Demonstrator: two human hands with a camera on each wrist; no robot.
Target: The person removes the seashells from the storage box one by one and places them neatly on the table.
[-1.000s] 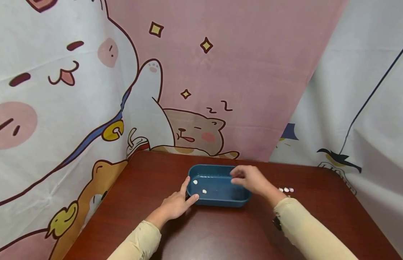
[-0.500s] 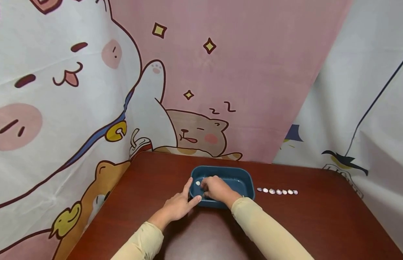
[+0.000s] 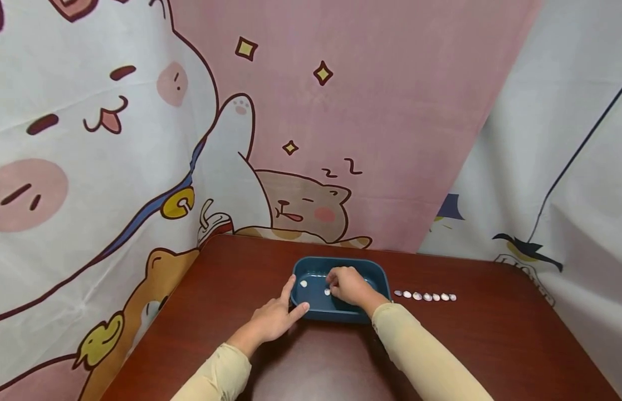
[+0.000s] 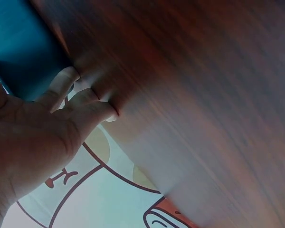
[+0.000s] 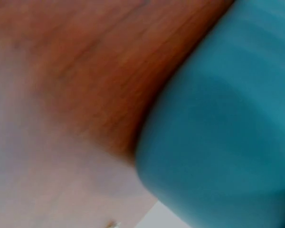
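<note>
A blue rectangular tray (image 3: 336,318) sits on the table, a small white seashell (image 3: 303,284) lying at its left end. My left hand (image 3: 273,317) is at the tray's left end, thumb and forefinger spread along the rim. In the left wrist view the other fingers of my left hand (image 4: 42,123) extend over the tabletop beside the tray (image 4: 23,52). Inside the tray, my right hand (image 3: 352,287) pinches a second white seashell (image 3: 327,292) at its fingertips. In the right wrist view the tray (image 5: 218,123) fills the right side; the hand is not seen.
Right of the tray, several small seashells (image 3: 427,297) form a row on the dark red-brown table (image 3: 491,334). Behind the table hangs a cartoon-printed cloth (image 3: 381,139), meeting the back and left edges.
My right hand has come from the tray's right side to the second seashell, then drawn back slightly rightward with that seashell at its fingertips. The left hand has stayed at the rim.
</note>
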